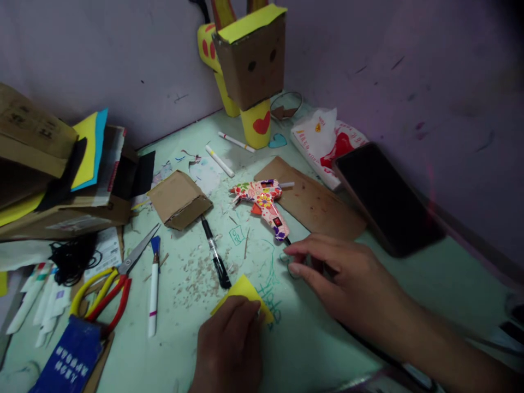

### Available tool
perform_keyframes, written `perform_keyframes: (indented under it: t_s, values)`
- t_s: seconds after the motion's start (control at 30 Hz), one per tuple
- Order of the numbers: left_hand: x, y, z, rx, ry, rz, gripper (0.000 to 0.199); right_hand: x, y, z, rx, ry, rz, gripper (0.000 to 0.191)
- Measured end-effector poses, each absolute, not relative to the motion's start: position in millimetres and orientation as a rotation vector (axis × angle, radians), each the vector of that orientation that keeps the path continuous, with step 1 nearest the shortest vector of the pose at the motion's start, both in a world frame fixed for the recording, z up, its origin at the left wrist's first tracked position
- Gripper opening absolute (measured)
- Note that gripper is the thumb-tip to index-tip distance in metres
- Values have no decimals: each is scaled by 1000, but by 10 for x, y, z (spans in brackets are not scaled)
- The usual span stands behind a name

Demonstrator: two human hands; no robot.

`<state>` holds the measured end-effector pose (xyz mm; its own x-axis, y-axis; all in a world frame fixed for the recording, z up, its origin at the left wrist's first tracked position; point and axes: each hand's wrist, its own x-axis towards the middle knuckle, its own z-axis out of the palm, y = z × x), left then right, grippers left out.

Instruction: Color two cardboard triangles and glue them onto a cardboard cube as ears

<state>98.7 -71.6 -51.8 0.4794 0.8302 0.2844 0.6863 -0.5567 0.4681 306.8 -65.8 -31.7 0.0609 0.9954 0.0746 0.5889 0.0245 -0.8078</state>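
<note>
My left hand is closed on a small piece of yellow paper at the table's near side, its thumb and curled fingers covering much of the sheet. To the right, my right hand hovers with thumb and index finger bent and a gap between them. Its fingertips come close to the handle end and cord of a floral-patterned glue gun, which lies on its side with an orange trigger. Whether they touch the cord I cannot tell. A black pen and a small cardboard box lie beyond my left hand.
A cardboard-headed animal figure stands against the wall. Scissors, a white marker and a blue packet lie left, near stacked cardboard. Flat cardboard, a plastic packet and a phone are right.
</note>
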Motion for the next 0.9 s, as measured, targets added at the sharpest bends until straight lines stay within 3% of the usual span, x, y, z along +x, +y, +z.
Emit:
perform_keyframes:
  t_s: [0.53, 0.67, 0.9]
  values:
    - [1012, -742, -553, 2484, 1288, 842, 13, 3169, -268, -46, -1585, -1676, 565, 15]
    - [1054, -726, -555, 2554, 1312, 1019, 20, 3157, -139, -14, -1591, -1682, 537, 15]
    - [1097, -722, -637, 2399, 1349, 871, 19, 2413, 228, 64, -1326, -2669, 240, 18]
